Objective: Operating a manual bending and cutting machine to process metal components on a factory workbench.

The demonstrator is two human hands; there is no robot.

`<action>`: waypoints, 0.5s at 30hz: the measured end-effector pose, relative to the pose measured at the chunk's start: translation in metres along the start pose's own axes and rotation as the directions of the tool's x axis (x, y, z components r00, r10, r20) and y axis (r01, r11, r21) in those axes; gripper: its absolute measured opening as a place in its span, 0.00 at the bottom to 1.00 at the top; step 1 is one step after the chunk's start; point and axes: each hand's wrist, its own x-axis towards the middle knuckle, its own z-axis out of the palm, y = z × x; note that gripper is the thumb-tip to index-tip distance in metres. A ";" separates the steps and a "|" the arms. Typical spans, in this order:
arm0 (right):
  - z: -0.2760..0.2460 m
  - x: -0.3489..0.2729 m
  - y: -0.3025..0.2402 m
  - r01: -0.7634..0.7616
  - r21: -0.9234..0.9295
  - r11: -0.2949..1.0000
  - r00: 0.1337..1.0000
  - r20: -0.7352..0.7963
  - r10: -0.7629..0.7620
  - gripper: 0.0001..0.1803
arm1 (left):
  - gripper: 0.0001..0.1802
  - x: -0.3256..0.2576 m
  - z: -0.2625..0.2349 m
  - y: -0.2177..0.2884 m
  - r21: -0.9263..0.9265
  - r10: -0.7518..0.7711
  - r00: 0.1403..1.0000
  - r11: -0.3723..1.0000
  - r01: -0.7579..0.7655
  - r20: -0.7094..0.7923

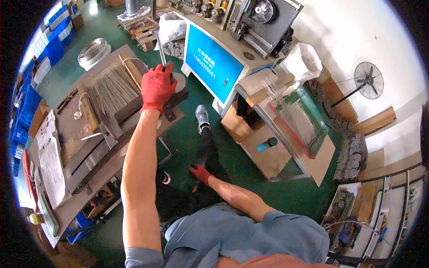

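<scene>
My left hand [158,88], in a red glove, is closed at the right edge of the workbench [73,118]. Its fingers wrap the lower end of a slim metal rod [160,48] that rises beyond them; a round grey disc [179,82] sits just to their right. On the bench beside this hand, a bundle of thin metal wires [111,87] lies between two wooden strips [88,109]. My right hand [201,173], also red-gloved, hangs low beside my dark-trousered leg. Its fingers look slightly apart, with nothing visible in them.
A machine with a blue panel [212,62] stands ahead. Right of it, a stand [286,149] carries a clear green-edged cover [308,116]. A fan [369,80] stands by the wall. Wire coils [94,53] and a pallet [145,39] lie on the green floor; blue bins [31,102] line the left.
</scene>
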 end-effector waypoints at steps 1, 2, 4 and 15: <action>-0.001 -0.002 -0.005 -0.071 0.101 0.992 0.993 0.103 0.060 0.21 | 0.26 -0.003 0.003 -0.004 0.009 0.010 1.000 1.000 -0.009 -0.014; -0.003 0.000 -0.004 -0.067 0.096 0.993 0.994 0.096 0.057 0.21 | 0.26 -0.001 0.003 -0.002 0.004 0.010 1.000 1.000 -0.009 -0.022; -0.005 0.003 -0.002 -0.168 -0.009 0.986 0.971 0.171 0.167 0.47 | 0.26 0.001 0.003 0.000 -0.008 0.021 1.000 1.000 -0.021 -0.006; 0.007 -0.005 -0.012 -0.048 0.011 0.999 0.995 0.085 0.047 0.16 | 0.21 -0.012 0.006 -0.014 -0.060 0.030 0.998 0.998 -0.034 -0.054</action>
